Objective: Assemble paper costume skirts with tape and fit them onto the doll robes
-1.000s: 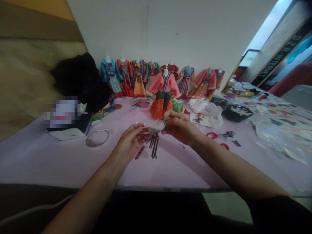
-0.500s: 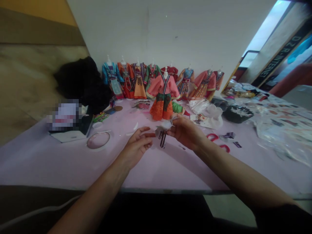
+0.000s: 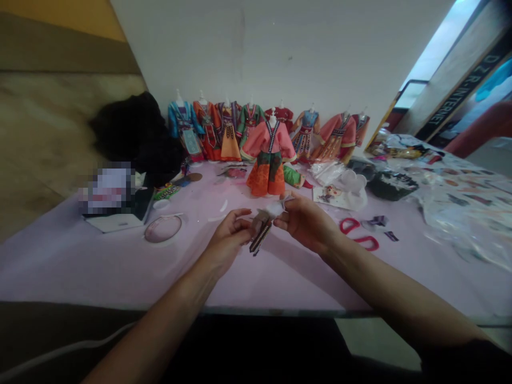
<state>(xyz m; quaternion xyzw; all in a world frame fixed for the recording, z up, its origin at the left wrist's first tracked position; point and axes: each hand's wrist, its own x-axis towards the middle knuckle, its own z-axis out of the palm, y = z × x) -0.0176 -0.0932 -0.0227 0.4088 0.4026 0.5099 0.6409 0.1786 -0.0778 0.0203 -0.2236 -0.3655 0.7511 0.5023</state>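
Observation:
Between my hands, above the table, is a small pale grey-white piece of cloth (image 3: pixel 273 209) with a dark, pale-edged patterned trim (image 3: pixel 261 238) hanging from it. My right hand (image 3: pixel 307 220) pinches the cloth at its upper right. My left hand (image 3: pixel 229 236) has its thumb and fingers closed on the cloth's left side, beside the trim. Just beyond stands a doll form in a pink top and orange-green skirt (image 3: pixel 269 154). Red-handled scissors (image 3: pixel 366 242) lie right of my right hand, their blades hard to make out.
Several dressed doll forms (image 3: pixel 228 130) line the wall. An embroidery hoop (image 3: pixel 162 229) lies at left, near a notebook (image 3: pixel 120 221) and a black heap (image 3: pixel 136 133). Purple scraps (image 3: pixel 376 221), a white flower-shaped dish (image 3: pixel 355 186) and clear plastic (image 3: pixel 464 224) are at right.
My left hand has closed on the cloth, where its fingers were apart before. The trim now slants down to the left instead of hanging nearly straight. The view has shifted slightly.

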